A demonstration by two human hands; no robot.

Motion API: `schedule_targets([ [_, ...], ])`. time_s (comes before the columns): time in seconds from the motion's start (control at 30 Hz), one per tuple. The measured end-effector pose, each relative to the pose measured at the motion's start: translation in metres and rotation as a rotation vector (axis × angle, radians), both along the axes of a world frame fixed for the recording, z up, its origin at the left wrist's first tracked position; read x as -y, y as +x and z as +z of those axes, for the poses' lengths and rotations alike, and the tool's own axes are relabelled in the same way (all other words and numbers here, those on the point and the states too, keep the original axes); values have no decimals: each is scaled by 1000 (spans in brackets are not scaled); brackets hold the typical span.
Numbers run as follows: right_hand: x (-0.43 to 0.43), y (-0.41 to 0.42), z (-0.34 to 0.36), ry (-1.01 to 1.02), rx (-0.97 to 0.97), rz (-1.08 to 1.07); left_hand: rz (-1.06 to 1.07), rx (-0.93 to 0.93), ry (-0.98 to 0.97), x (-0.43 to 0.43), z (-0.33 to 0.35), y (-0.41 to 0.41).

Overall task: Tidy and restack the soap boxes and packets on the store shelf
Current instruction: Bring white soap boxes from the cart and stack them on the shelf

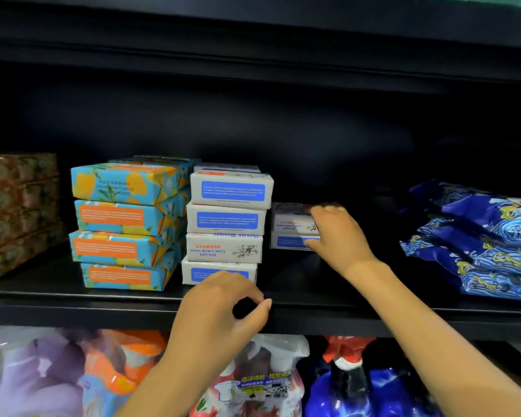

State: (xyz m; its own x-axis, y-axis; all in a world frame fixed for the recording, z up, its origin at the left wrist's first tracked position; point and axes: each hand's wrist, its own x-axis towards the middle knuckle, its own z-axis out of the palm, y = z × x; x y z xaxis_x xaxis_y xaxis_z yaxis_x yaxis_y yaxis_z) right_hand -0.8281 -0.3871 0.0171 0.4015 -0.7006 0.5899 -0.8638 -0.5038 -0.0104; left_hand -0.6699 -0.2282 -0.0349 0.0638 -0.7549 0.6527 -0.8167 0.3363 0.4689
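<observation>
- Shelf [73, 299] is stacked with four white soap boxes [226, 227] beside blue-orange boxes [127, 227].
- Another white box [289, 227], just right, is grasped by the fingers [325, 210] of the right hand [340, 239].
- Left hand [220, 314] fingers are clenched on nothing.
- Blue packets [478, 236] are cropped at the right edge.

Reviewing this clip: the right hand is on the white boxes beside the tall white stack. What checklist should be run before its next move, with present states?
1. Right hand has a hold on the loose white boxes: ok, fingers over the top, thumb low on the front.
2. Left hand free to help: ok, fingers curled, nothing seen in it.
3. White stack squared up: not ok, its boxes sit staggered.
4. Blue-and-orange stack squared up: not ok, layers offset.
5. Bare shelf between the white stack and the blue packets: ok.
6. More boxes behind the loose ones: cannot tell.
</observation>
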Motion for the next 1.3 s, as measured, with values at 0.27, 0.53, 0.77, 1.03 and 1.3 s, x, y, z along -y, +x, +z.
schedule_targets([
  [0.27,-22,-15,3,-111,-54,71,-21,-67,-24,-1,-2,2],
  [0.53,-86,-50,-16,-520,344,340,-230,-489,-13,0,15,-11],
  [0.77,-99,-61,-35,-842,168,623,-547,-876,385,7,40,-20],
  [1.03,-105,-65,-29,-429,270,596,-397,-703,45,-1,22,-23],
  [1.3,-112,-55,-21,-80,519,635,-409,-500,-115,-12,14,-28],
])
